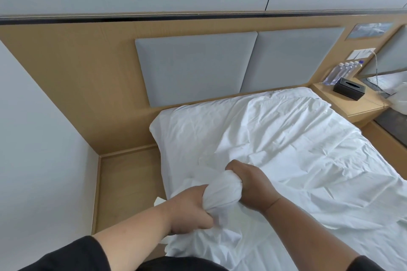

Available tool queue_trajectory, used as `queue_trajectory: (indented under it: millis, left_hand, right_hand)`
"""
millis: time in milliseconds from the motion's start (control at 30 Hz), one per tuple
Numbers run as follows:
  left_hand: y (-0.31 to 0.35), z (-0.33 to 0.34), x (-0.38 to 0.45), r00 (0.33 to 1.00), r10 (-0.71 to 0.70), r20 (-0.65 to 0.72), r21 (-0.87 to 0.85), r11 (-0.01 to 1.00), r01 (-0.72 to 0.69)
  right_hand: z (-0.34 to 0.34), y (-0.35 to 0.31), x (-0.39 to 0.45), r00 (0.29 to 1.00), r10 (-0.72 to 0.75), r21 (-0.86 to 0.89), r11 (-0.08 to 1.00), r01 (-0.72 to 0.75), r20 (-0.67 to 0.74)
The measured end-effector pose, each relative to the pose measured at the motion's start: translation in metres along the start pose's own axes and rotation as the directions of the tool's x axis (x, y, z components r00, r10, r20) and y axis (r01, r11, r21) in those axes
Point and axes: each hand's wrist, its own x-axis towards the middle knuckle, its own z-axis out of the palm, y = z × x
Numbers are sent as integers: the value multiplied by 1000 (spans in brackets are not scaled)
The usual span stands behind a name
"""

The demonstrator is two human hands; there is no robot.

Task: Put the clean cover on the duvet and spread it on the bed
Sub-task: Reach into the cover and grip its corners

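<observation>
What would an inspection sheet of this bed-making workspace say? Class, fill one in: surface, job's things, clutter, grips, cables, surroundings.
Surface: bed, white sheet showing at its left edge.
Job's things: white duvet cover, wrinkled, spread over the bed; one bunched corner held up.
Clutter: water bottles and black tissue box on the nightstand.
Grips: left hand and right hand both grip the bunched corner.
Cables: one cable beside the bottles.
Surroundings: padded grey headboard, wood panelling.

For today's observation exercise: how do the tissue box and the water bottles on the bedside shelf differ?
The tissue box is black, opaque and squat; the water bottles are clear, tall and upright. The tissue box is a single item nearer the bed; the water bottles stand in a row behind it, by the wall. Both rest on the wooden shelf.
</observation>
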Motion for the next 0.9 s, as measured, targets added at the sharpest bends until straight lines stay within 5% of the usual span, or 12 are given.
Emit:
queue_trajectory:
  millis: [200,300,400,500,667,900]
  left_hand:
    - [-3,-10,1,990,-61,124,-9,998,63]
    - [-2,-15,10,976,-199,90,386,910,150]
    - [-12,-5,18,967,-252,-25,778,603,177]
    - [-30,4,18,977,-175,-123,829,523,198]
    - [-40,-4,18,993,-70,-94,814,569,117]
    - [-46,0,13,922,-344,180,813,579,57]
  right_hand:
    - [3,14,-3,996,17,-69,998,-11,88]
    - [4,17,-4,944,127,-263,964,-45,305]
    - [21,7,-4,667,317,-321,939,-122,674]
    - [29,-2,-4,461,345,-265,936,-231,818]
    - [31,-7,-20,439,230,-50,922,-384,868]
    - [37,-13,-37,366,234,-135,952,-276,901]
